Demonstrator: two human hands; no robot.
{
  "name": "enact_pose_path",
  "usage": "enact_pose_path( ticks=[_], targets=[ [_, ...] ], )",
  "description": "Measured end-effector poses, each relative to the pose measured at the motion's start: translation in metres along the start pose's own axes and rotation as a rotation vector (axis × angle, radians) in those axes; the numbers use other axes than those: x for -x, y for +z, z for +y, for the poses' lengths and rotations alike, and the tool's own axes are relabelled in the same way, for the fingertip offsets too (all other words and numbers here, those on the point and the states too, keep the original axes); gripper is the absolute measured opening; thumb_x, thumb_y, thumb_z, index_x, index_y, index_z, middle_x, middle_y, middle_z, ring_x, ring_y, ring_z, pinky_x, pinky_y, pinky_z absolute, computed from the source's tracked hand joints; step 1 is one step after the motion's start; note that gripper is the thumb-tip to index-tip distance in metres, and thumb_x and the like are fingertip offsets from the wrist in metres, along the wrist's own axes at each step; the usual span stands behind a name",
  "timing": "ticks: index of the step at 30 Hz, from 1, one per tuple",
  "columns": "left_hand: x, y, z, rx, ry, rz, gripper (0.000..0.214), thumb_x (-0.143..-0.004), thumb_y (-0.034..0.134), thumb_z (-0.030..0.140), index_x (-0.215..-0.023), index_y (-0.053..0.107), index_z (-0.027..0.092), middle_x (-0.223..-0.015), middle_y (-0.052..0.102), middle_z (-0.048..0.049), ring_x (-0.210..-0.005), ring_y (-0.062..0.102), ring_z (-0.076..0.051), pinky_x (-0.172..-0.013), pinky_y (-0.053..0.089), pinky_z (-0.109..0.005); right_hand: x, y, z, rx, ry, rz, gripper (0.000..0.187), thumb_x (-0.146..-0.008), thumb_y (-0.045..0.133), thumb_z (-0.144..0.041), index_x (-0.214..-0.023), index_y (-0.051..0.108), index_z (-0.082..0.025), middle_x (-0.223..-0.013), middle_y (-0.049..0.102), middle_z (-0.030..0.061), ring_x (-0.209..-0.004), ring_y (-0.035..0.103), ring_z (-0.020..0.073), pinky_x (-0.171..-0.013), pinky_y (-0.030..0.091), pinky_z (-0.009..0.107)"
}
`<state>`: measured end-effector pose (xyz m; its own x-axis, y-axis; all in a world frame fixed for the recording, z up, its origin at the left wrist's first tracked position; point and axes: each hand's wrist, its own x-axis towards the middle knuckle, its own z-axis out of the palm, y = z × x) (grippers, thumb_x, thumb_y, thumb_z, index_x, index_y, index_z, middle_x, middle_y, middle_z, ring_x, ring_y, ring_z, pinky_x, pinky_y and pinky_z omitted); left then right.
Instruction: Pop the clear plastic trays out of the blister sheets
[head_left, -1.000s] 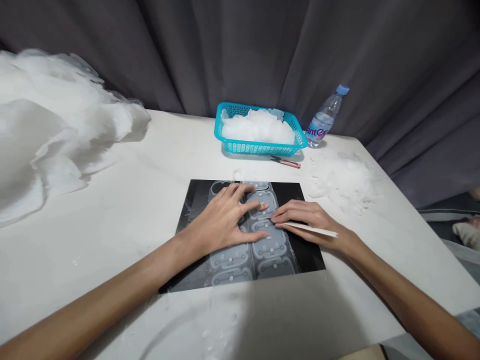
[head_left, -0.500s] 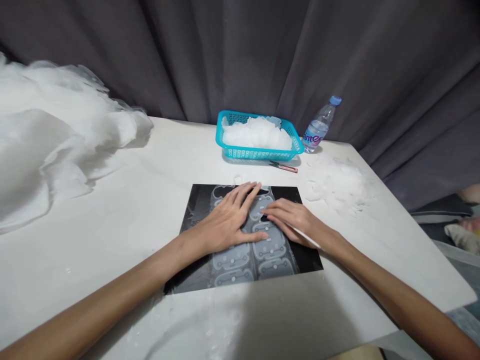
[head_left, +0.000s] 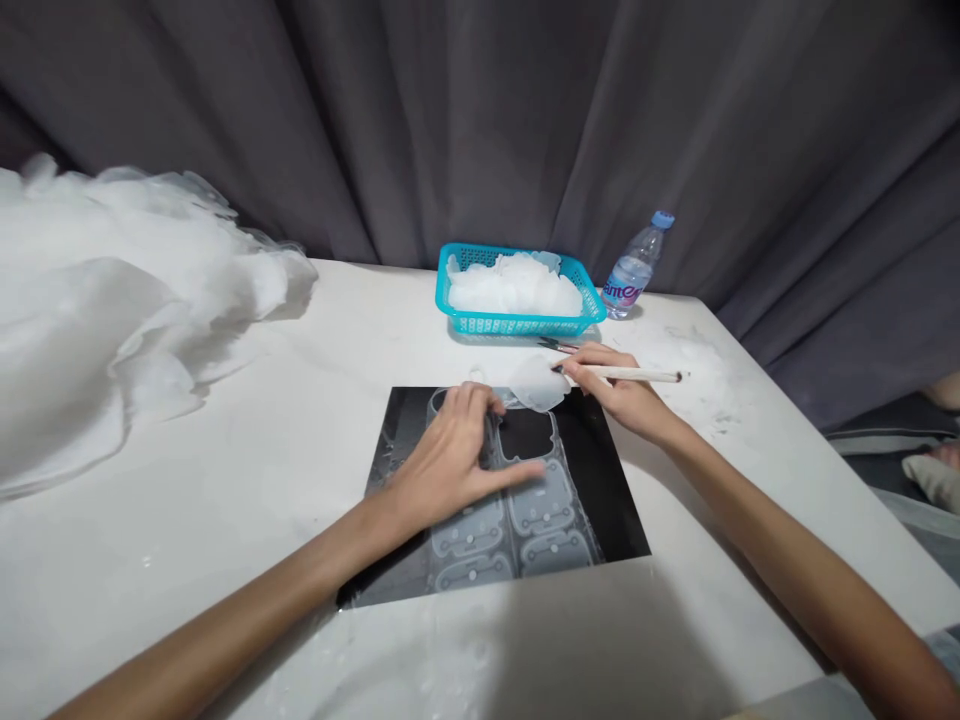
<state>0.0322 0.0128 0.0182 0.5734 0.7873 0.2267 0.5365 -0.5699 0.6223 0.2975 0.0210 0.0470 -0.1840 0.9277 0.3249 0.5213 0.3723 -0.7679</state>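
Note:
A translucent plastic sheet with several rounded cut-out shapes [head_left: 541, 497] lies over a black mat [head_left: 619, 515]. Pressed on its upper part is my left hand [head_left: 456, 455], thumb spread wide and fingers slightly bent, gripping nothing. A rounded opening in the sheet shows bare black beside that thumb. My right hand [head_left: 611, 385] is closed around a slim white pen-like tool [head_left: 641, 374], whose dark tip points left. At its fingertips a translucent cut-out piece [head_left: 540, 383] is raised over the mat's far edge; whether fingers or tool tip carry it, I cannot tell.
A turquoise basket [head_left: 517, 325] holding translucent pieces stands at the back. Beside it are a water bottle [head_left: 630, 275] and small scissors [head_left: 555, 345], partly hidden by my right hand. White scraps [head_left: 701, 375] lie right, a large pile of translucent sheeting [head_left: 127, 310] left. Grey curtain [head_left: 480, 120] hangs behind.
My right hand has moved up and away from the sheet with a cut-out piece, leaving a black opening. My left fingers have bent more on the sheet.

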Motion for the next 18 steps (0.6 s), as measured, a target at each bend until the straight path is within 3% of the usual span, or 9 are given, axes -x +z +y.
enact_pose_path(
  ticks=[2, 4, 5, 7, 9, 11, 13, 15, 18],
  targets=[
    [-0.004, -0.006, 0.007, 0.197, -0.204, -0.008, 0.068, -0.099, 0.036, 0.078, -0.094, 0.064, 0.017, -0.097, 0.071, -0.0104, -0.093, 0.065, -0.027, -0.091, 0.052, -0.044, 0.008, -0.002, -0.018, -0.090, -0.030, -0.173, 0.030, -0.103, 0.060, -0.041, -0.100, 0.079, -0.017, -0.085, 0.068, 0.0044, -0.076, 0.062, 0.0169, -0.075, 0.052, 0.032],
    [-0.012, -0.013, 0.010, 0.435, -0.388, -0.103, 0.077, -0.102, 0.020, 0.076, -0.074, 0.062, 0.018, -0.074, 0.069, -0.0072, -0.074, 0.064, -0.023, -0.075, 0.052, -0.037, 0.012, -0.005, -0.032, -0.196, -0.051, -0.414, 0.032, -0.103, 0.061, -0.042, -0.115, 0.078, -0.018, -0.083, 0.068, 0.0027, -0.069, 0.061, 0.0140, -0.069, 0.052, 0.028],
    [-0.016, -0.016, 0.011, 0.531, -0.451, -0.157, 0.077, -0.100, 0.024, 0.079, -0.068, 0.060, 0.019, -0.068, 0.067, -0.0068, -0.068, 0.064, -0.022, -0.067, 0.050, -0.034, 0.013, -0.006, -0.036, -0.236, -0.060, -0.529, 0.035, -0.103, 0.062, -0.044, -0.122, 0.077, -0.018, -0.085, 0.068, 0.0025, -0.068, 0.061, 0.0131, -0.067, 0.051, 0.027],
    [-0.024, -0.020, 0.010, 0.624, -0.521, -0.214, 0.067, -0.088, 0.052, 0.080, -0.066, 0.061, 0.018, -0.064, 0.066, -0.0061, -0.064, 0.063, -0.020, -0.057, 0.044, -0.029, 0.011, -0.010, -0.038, -0.274, -0.086, -0.649, 0.039, -0.104, 0.060, -0.047, -0.125, 0.077, -0.019, -0.089, 0.070, 0.0035, -0.072, 0.063, 0.0136, -0.069, 0.052, 0.027],
    [-0.028, -0.021, 0.007, 0.602, -0.524, -0.238, 0.052, -0.076, 0.074, 0.069, -0.072, 0.065, 0.017, -0.063, 0.065, -0.0039, -0.060, 0.061, -0.018, -0.052, 0.039, -0.026, 0.008, -0.014, -0.033, -0.238, -0.093, -0.563, 0.048, -0.110, 0.045, -0.050, -0.111, 0.082, -0.019, -0.095, 0.070, 0.0061, -0.085, 0.065, 0.0168, -0.082, 0.054, 0.032],
    [-0.029, -0.018, 0.004, 0.544, -0.495, -0.238, 0.043, -0.075, 0.076, 0.059, -0.077, 0.067, 0.017, -0.062, 0.064, -0.0023, -0.057, 0.057, -0.016, -0.050, 0.036, -0.025, 0.005, -0.014, -0.025, -0.127, -0.080, -0.353, 0.060, -0.114, 0.031, -0.048, -0.098, 0.082, -0.019, -0.101, 0.069, 0.0080, -0.101, 0.065, 0.0205, -0.099, 0.051, 0.039],
    [-0.029, -0.013, 0.001, 0.498, -0.464, -0.219, 0.037, -0.080, 0.071, 0.054, -0.076, 0.066, 0.018, -0.063, 0.062, -0.0010, -0.057, 0.054, -0.015, -0.052, 0.035, -0.026, 0.004, -0.010, -0.016, 0.033, -0.073, -0.203, 0.056, -0.114, 0.030, -0.045, -0.098, 0.078, -0.020, -0.106, 0.067, 0.0089, -0.109, 0.062, 0.0233, -0.107, 0.046, 0.044],
    [-0.028, -0.006, 0.000, 0.456, -0.455, -0.184, 0.037, -0.081, 0.070, 0.054, -0.073, 0.064, 0.018, -0.063, 0.058, 0.0004, -0.057, 0.050, -0.015, -0.054, 0.033, -0.026, 0.006, -0.003, -0.009, 0.170, -0.084, -0.198, 0.044, -0.112, 0.037, -0.041, -0.099, 0.073, -0.020, -0.102, 0.065, 0.0091, -0.108, 0.061, 0.0252, -0.104, 0.047, 0.047],
    [-0.026, 0.001, 0.002, 0.293, -0.406, -0.101, 0.041, -0.084, 0.068, 0.059, -0.075, 0.060, 0.020, -0.066, 0.056, 0.0011, -0.063, 0.049, -0.016, -0.059, 0.032, -0.028, 0.013, 0.010, -0.002, 0.223, 0.005, -0.320, 0.032, -0.107, 0.051, -0.039, -0.090, 0.068, -0.018, -0.091, 0.065, 0.0070, -0.092, 0.062, 0.0231, -0.088, 0.050, 0.040]
  ],
)
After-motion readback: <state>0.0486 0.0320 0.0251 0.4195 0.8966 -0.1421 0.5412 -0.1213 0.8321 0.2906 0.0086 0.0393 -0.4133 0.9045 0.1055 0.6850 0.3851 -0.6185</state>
